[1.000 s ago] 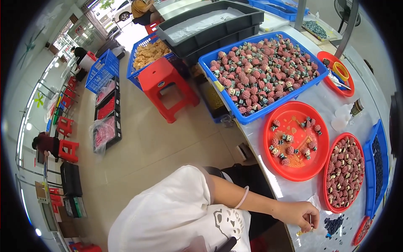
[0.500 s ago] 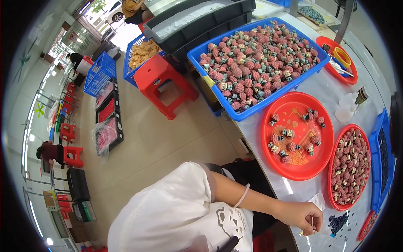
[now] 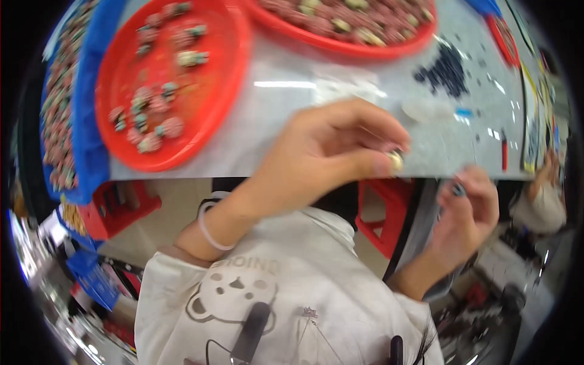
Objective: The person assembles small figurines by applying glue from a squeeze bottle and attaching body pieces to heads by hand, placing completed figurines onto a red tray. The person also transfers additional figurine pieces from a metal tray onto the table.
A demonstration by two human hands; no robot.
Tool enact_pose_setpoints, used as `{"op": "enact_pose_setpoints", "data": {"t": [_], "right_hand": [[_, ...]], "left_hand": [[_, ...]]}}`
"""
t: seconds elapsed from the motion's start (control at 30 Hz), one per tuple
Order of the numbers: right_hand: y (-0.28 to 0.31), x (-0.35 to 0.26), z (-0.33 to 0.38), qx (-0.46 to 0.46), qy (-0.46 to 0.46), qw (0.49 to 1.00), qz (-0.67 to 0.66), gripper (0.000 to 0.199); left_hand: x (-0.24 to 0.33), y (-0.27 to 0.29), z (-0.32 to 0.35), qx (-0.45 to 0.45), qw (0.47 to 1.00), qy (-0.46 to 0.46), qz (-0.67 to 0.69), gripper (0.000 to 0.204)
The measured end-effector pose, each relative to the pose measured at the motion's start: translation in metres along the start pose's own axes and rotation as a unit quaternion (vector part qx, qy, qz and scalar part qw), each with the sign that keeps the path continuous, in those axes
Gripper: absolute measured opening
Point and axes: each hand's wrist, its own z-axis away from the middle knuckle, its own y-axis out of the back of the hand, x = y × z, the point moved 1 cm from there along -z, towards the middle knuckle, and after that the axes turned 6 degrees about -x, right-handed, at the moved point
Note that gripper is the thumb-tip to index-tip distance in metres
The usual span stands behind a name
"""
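Head view: left hand [image 3: 328, 158] curled, grip pinched on small pale bead [image 3: 396, 161]; right hand's [image 3: 465, 213] grip unclear.

Person is wearing a white short-sleeved top [image 3: 286, 304] with a grey outline bear print [image 3: 234, 292] and faint lettering above it. Left wrist is carrying a thin white bracelet [image 3: 210, 231]; both forearms are showing bare. A dark strap or clip [image 3: 249, 331] is hanging down the front of the top.
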Motion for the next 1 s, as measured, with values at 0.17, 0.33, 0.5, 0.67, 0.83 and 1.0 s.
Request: {"op": "enact_pose_setpoints", "data": {"t": [0.17, 0.33, 0.5, 0.67, 0.83, 1.0], "right_hand": [[-0.025, 0.008, -0.011, -0.05, 0.031, 0.997, 0.059, 0.027], [-0.027, 0.018, -0.016, -0.091, 0.127, 0.983, 0.092, 0.025], [-0.03, 0.015, -0.015, -0.086, 0.122, 0.98, 0.133, 0.021], [-0.033, 0.011, -0.018, -0.095, 0.175, 0.951, 0.239, 0.019], [-0.041, 0.018, -0.02, -0.059, 0.197, 0.934, 0.291, 0.019], [-0.045, 0.004, -0.018, -0.097, 0.259, 0.893, 0.356, 0.02]], "left_hand": [[-0.003, -0.004, -0.006, 0.018, 0.999, 0.0, -0.043, 0.036], [-0.009, -0.01, -0.005, 0.037, 0.998, -0.029, -0.048, 0.038], [-0.006, -0.011, -0.005, 0.043, 0.998, -0.019, -0.049, 0.036], [-0.008, -0.006, -0.007, 0.034, 0.995, -0.042, -0.082, 0.031], [-0.004, -0.006, -0.007, 0.048, 0.993, -0.032, -0.099, 0.026], [0.015, -0.011, 0.006, 0.013, 0.998, -0.025, -0.05, 0.03]]}}
